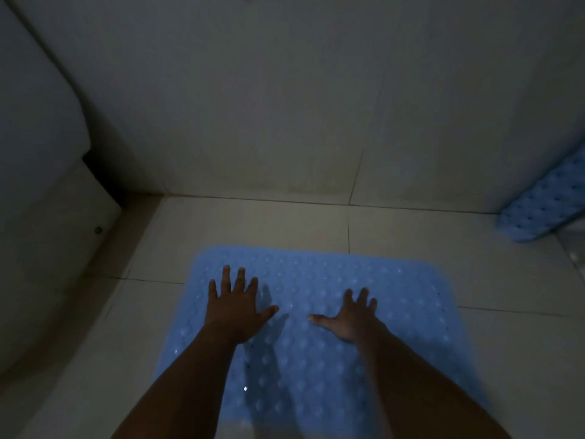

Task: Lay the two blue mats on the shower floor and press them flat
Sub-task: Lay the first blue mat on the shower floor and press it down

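Blue mat (316,280) lies on the tiled floor (269,223), pressed by the flat, spread left hand (235,307) and right hand (351,316); second mat (544,204) leans against the wall, not yet laid.

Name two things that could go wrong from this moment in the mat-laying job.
1. The second mat leans against the wall at the right, not laid; it might get forgotten.
2. The left hand and right hand press only the middle of the first mat, so its edges may stay unpressed.

Blue bubble-dotted mat (316,312), pale tiles (253,223)
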The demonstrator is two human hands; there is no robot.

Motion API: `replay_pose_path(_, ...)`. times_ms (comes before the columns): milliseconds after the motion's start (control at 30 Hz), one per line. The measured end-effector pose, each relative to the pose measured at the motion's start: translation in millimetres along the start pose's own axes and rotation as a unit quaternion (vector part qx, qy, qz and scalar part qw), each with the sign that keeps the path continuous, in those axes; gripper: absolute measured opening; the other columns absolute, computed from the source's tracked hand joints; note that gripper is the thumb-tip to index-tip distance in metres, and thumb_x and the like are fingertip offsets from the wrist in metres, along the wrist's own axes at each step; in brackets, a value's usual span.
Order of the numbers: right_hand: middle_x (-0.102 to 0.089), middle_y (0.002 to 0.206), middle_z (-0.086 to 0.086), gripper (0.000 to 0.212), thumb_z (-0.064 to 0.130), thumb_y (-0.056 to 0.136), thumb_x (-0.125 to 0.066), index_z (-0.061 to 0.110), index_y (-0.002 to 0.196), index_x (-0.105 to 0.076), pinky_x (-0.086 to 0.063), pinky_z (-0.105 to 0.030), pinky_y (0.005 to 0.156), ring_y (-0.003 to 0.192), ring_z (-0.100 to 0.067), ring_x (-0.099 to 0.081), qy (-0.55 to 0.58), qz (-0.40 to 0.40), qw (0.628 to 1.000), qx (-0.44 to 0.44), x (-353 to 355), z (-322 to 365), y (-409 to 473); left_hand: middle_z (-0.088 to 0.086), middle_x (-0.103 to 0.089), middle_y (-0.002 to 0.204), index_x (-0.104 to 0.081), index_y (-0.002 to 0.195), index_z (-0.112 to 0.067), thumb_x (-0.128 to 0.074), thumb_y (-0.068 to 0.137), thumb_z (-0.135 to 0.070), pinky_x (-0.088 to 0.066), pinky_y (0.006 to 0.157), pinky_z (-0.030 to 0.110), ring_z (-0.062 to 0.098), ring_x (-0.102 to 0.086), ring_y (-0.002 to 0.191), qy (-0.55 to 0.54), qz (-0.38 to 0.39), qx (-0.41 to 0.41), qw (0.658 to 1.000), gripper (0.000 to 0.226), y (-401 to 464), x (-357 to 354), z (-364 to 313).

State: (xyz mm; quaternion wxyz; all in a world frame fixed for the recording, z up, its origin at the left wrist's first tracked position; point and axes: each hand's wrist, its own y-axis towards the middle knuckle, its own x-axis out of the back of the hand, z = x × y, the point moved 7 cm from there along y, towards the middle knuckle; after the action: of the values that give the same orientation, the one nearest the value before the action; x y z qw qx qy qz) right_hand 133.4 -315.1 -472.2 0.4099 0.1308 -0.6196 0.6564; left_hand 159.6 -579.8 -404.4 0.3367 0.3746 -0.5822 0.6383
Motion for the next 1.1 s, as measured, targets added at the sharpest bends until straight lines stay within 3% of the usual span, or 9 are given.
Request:
replay_pose_path(167,0.016,0.168,-0.015,0.144,0.100,0.056,-0.054,0.018,0.162,-0.001,-0.015,-0.063,0.119,0.154,-0.043,0.009,-0.020,0.013,1.000,0.006,14.8,2.2,-8.0,0.005,0.016,0.170,-0.002,0.164,-0.027,-0.022,0.089,-0.085,0.008,0.124,0.058,0.033,0.029,0.152,0.017,0.011,0.008,1.000,0.097,-30.2,10.7,19.1)
replay_pose_path(300,0.012,0.168,-0.019,0.153,0.101,0.049,-0.056,0.014,0.161,-0.002,-0.021,-0.065,0.116,0.153,-0.046,0.004,-0.033,0.009,0.999,-0.023,10.4,7.6,-1.0,0.005,0.013,0.171,-0.005,0.164,-0.027,-0.023,0.090,-0.084,0.003,0.125,0.058,0.033,0.023,0.154,-0.015,-0.001,0.032,0.999,0.095,-39.8,18.6,43.6)
replay_pose_path(400,-0.007,0.168,-0.021,0.159,0.107,0.035,-0.051,0.008,0.158,-0.024,-0.020,-0.066,0.116,0.152,-0.050,-0.001,-0.079,0.020,0.996,-0.043,12.5,24.4,7.3,0.005,0.012,0.171,-0.005,0.163,-0.028,-0.024,0.090,-0.083,0.001,0.124,0.058,0.034,0.022,0.154,-0.024,0.002,0.031,0.999,0.094,-35.8,13.6,57.4)
replay_pose_path(467,-0.020,0.165,-0.021,0.136,0.101,0.054,-0.054,0.007,0.152,-0.039,-0.019,-0.064,0.118,0.152,-0.050,-0.005,-0.119,0.043,0.992,-0.026,15.8,32.1,9.2,0.005,0.012,0.171,-0.004,0.163,-0.028,-0.028,0.091,-0.082,0.000,0.124,0.058,0.035,0.023,0.154,-0.040,0.016,0.029,0.999,0.093,-27.3,12.0,66.1)
replay_pose_path(567,-0.012,0.167,-0.022,0.148,0.104,0.046,-0.053,0.007,0.156,-0.029,-0.024,-0.062,0.119,0.153,-0.047,-0.010,-0.106,0.062,0.992,-0.033,15.7,24.1,0.0,0.006,0.012,0.171,-0.003,0.163,-0.026,-0.036,0.096,-0.074,0.000,0.124,0.060,0.037,0.022,0.154,-0.063,0.036,0.018,0.997,0.090,-21.2,14.8,70.7)
replay_pose_path(667,0.005,0.168,-0.022,0.137,0.098,0.058,-0.053,0.018,0.161,-0.012,-0.028,-0.061,0.119,0.153,-0.046,-0.011,-0.081,0.024,0.995,-0.049,12.4,13.2,-2.1,0.008,0.012,0.171,0.001,0.163,-0.023,-0.040,0.099,-0.065,0.000,0.125,0.059,0.039,0.023,0.153,-0.069,0.052,-0.017,0.996,0.087,-14.9,17.7,63.4)
replay_pose_path(800,-0.005,0.167,-0.023,0.115,0.094,0.074,-0.041,0.023,0.160,-0.016,-0.030,-0.057,0.117,0.152,-0.042,-0.016,-0.063,-0.121,0.989,-0.050,7.1,26.9,-14.6,0.006,0.015,0.170,0.003,0.163,-0.023,-0.037,0.098,-0.066,-0.001,0.125,0.058,0.037,0.023,0.153,-0.072,0.031,-0.043,0.996,0.088,19.2,-5.9,47.8)
replay_pose_path(967,0.000,0.166,-0.028,0.113,0.091,0.078,-0.037,0.020,0.162,-0.011,-0.019,-0.058,0.120,0.154,-0.044,-0.007,-0.066,-0.231,0.970,-0.040,-26.7,27.3,6.1,0.001,0.023,0.168,0.013,0.161,-0.031,0.006,0.076,-0.092,0.006,0.123,0.060,0.036,0.025,0.153,-0.083,-0.078,-0.024,0.993,0.105,76.9,-59.0,43.2)
replay_pose_path(1100,-0.010,0.165,-0.029,0.119,0.097,0.069,-0.024,0.020,0.159,-0.027,-0.018,-0.063,0.118,0.153,-0.046,-0.013,-0.009,-0.305,0.952,-0.020,-33.7,13.6,22.8,0.004,0.013,0.171,0.005,0.162,-0.029,-0.014,0.087,-0.089,0.006,0.122,0.063,0.035,0.018,0.155,-0.082,-0.174,-0.036,0.981,0.099,89.8,-82.9,33.6)
